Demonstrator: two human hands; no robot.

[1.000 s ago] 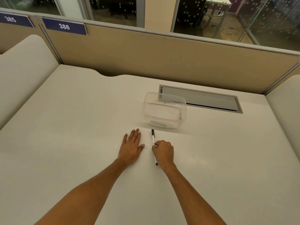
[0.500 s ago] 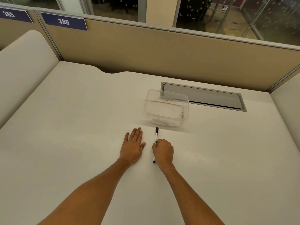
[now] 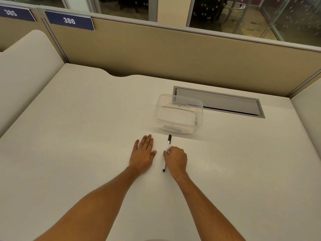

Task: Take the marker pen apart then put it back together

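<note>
A clear plastic container (image 3: 179, 114) stands on the white desk (image 3: 78, 136) just beyond the hands, and it is the nearest thing to the work: the black-capped far end of the marker pen (image 3: 167, 150) points toward its near wall and stops just short of it, with a narrow strip of bare desk between them. The container's lid is on, and faint handwriting shows on the top and down the right side, too small and pale to read. Behind the container, a grey metal cable hatch (image 3: 220, 103) is set flush into the desk, its flap closed. A tan fabric partition (image 3: 173, 56) runs along the far edge, with glass panels above it. Two dark blue signs are fixed to the top of the partition at the left: one reads "386" (image 3: 69, 20) in white digits and the other, partly cut off by the frame edge, reads "385" (image 3: 10, 12). The pen lies on the desk between the two hands, running almost straight away from the person, white barrel with a black tip at the near end. The right hand (image 3: 176, 159) has its fingers curled and pinches the pen's middle from the right side. The left hand (image 3: 143, 153) lies palm down and flat on the desk just left of the pen, fingers straight and together, not touching it.
</note>
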